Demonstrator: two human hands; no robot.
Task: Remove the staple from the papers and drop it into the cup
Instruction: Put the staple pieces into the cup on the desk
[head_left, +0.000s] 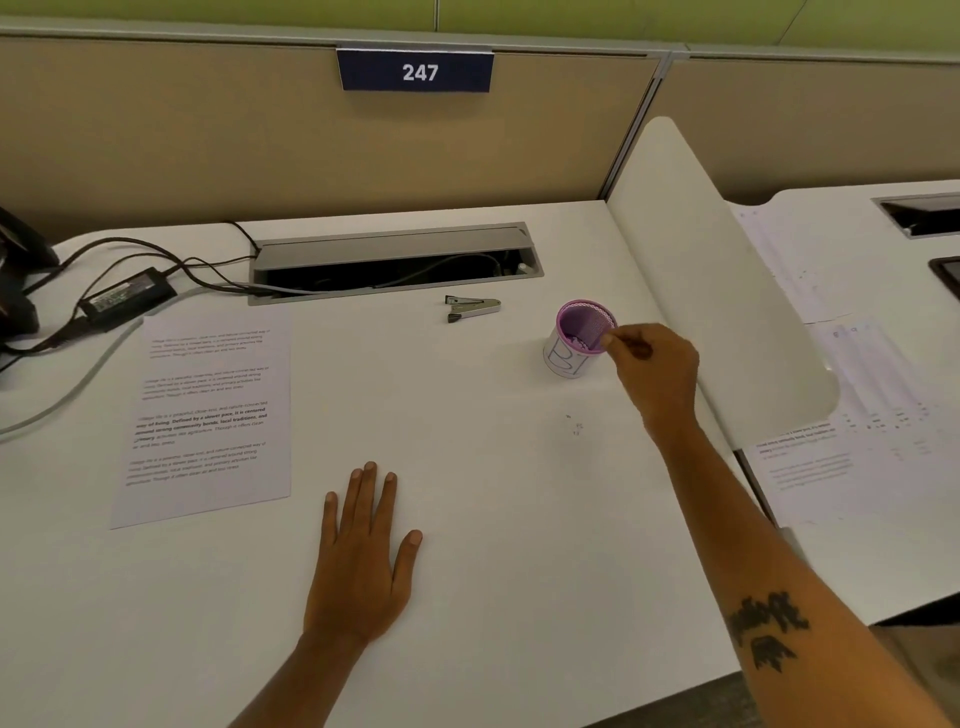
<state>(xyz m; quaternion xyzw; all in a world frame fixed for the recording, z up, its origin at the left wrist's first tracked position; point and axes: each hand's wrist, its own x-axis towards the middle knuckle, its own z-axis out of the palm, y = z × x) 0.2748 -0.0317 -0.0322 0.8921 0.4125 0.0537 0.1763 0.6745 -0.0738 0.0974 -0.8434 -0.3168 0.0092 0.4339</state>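
step: the drop; the right hand reaches to the rim of the purple mesh cup, thumb and forefinger pinched together at its near edge.
staple: too small to see; probably between those pinched fingertips, though i cannot tell.
left hand: the left hand lies flat and spread on the white desk, holding nothing.
papers: the printed papers lie well to the left, apart from both hands.
tool: the staple remover rests behind the cup, untouched.
next move: part the fingertips squarely over the cup's mouth.

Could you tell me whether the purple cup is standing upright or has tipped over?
Upright. The cup stands on its base on the desk, its round purple rim facing up, with the right hand pinched at the rim.
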